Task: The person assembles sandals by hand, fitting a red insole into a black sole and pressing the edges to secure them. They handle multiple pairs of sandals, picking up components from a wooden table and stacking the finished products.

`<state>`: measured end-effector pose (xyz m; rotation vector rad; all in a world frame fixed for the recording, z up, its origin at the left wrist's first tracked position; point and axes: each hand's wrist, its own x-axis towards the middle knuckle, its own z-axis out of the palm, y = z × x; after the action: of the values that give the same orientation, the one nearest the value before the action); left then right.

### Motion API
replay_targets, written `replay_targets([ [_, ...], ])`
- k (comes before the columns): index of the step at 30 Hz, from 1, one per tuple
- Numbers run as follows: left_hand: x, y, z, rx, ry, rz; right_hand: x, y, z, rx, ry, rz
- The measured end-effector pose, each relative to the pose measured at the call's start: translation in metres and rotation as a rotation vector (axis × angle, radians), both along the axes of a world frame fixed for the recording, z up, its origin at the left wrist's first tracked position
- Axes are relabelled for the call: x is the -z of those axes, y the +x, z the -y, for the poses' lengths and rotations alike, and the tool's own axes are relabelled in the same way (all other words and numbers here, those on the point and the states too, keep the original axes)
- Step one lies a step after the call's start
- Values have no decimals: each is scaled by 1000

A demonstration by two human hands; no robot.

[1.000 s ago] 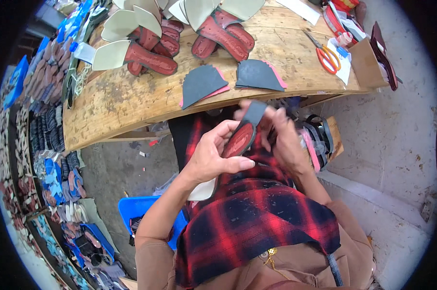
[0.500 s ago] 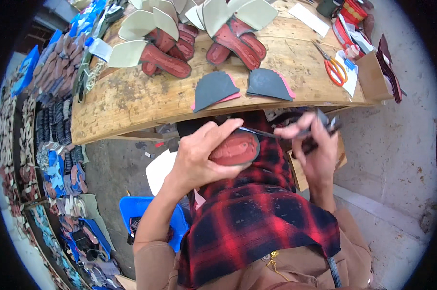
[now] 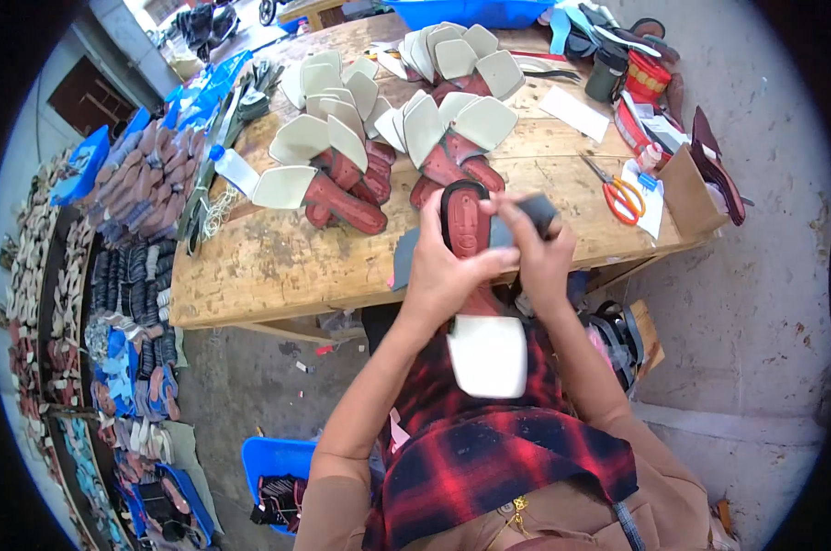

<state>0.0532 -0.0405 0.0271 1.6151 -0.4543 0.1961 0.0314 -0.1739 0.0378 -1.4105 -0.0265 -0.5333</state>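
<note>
Swinging lengthwise over the past half second, the red sole (image 3: 467, 230) has its rounded end away from the body, seemingly giving both hands access to that rim. The left hand (image 3: 441, 277) grips its side; the right hand (image 3: 546, 262) is curled round a dark piece (image 3: 538, 212) (blurred, so its exact shape is unclear). The sole's pale flap (image 3: 489, 360) hangs over the plaid apron (image 3: 516, 464). More soles (image 3: 347, 206) and orange-handled scissors (image 3: 625, 200) lie on the wooden table (image 3: 250, 286); crowded shoe shelves (image 3: 65, 354) line the left.
</note>
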Motion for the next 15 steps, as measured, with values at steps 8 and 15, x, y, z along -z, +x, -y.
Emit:
replay_targets([
  [8, 36, 2, -5, 96, -601, -573, 19, -62, -1, -225, -3, -171],
  [15, 50, -10, 9, 39, -635, -735, 44, -74, 35, -446, -206, -134],
])
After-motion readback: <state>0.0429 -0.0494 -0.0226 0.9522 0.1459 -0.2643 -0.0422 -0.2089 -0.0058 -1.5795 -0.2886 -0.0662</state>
